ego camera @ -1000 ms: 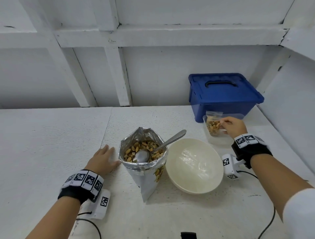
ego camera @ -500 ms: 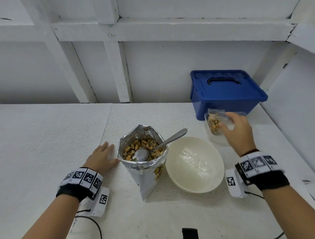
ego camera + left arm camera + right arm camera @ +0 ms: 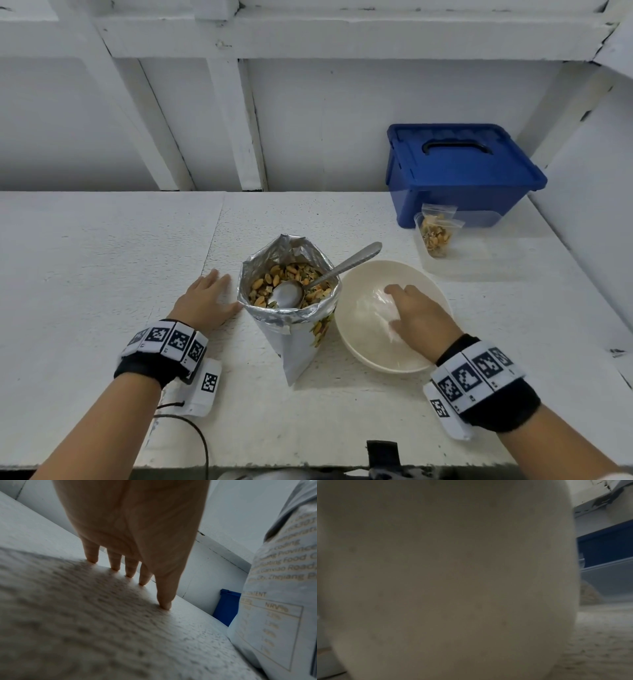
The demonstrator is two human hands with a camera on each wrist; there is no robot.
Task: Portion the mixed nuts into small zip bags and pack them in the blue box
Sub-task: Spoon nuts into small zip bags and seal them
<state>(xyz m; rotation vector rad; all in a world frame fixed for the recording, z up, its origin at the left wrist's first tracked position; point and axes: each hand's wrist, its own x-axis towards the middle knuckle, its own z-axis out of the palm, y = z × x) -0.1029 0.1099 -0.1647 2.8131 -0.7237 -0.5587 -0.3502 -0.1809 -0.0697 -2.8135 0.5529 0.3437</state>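
An opened foil bag of mixed nuts [image 3: 291,329] stands mid-table with a metal spoon [image 3: 342,269] in it. My left hand [image 3: 214,291] lies flat on the table just left of the bag, fingers [image 3: 130,573] straight, holding nothing. To the right sits a white bowl [image 3: 356,339] with clear empty zip bags [image 3: 373,305] in it. My right hand [image 3: 397,308] reaches into the bowl, relaxed fingers on the plastic. A filled zip bag [image 3: 435,234] stands in a clear tub [image 3: 479,246] before the closed blue box [image 3: 459,171].
White walls and beams close in behind and on the right. The table's front edge lies just below my wrists, with a cable [image 3: 191,431] hanging there. In the right wrist view the bowl's outer wall [image 3: 445,581] fills the frame, with the blue box [image 3: 604,550] behind.
My right hand let go of the filled zip bag in the clear tub and moved back left into the white bowl. The left hand stayed flat beside the foil bag.
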